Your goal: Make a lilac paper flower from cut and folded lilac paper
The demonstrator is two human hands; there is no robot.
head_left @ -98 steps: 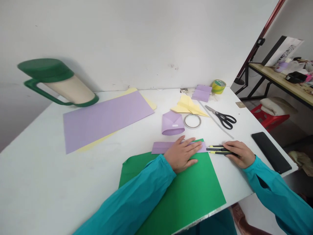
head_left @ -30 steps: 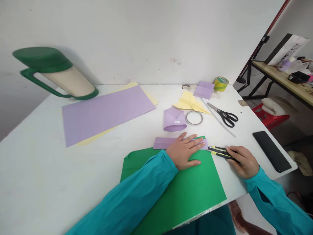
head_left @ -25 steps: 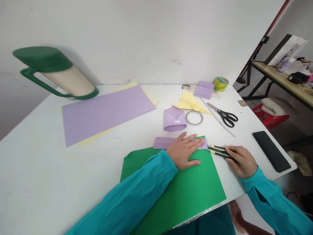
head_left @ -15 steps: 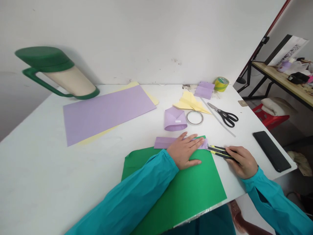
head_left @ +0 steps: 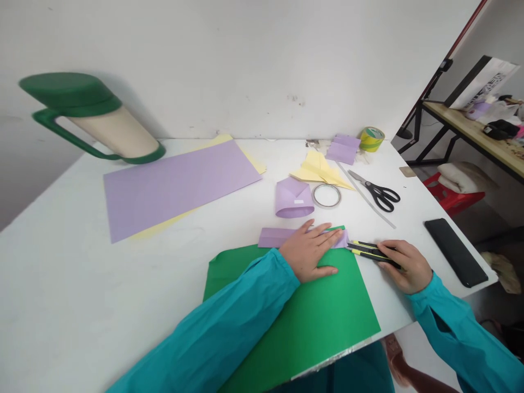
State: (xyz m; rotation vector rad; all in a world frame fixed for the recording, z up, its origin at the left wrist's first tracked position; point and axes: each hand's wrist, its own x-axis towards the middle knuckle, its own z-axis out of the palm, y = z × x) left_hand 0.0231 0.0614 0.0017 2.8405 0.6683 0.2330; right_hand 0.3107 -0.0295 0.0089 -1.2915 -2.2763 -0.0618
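Observation:
My left hand lies flat with fingers stretched, pressing on a folded purple paper strip. The strip rests along the far edge of a green sheet of paper; a small green corner shows beyond it. In my right hand is a black and yellow utility knife, its blade end at the right end of the strip. Whether the blade touches the paper I cannot tell. Just beyond my left hand sit a folded purple paper pouch and a thin roll of tape.
Black-handled scissors, a folded yellow paper, a purple scrap and a yellow-green tape roll lie farther back. At left are large purple sheet and a green-lidded jug. A black phone lies by the right edge.
The camera view has shifted very slightly. Both hands, the utility knife and the papers stay practically where they were.

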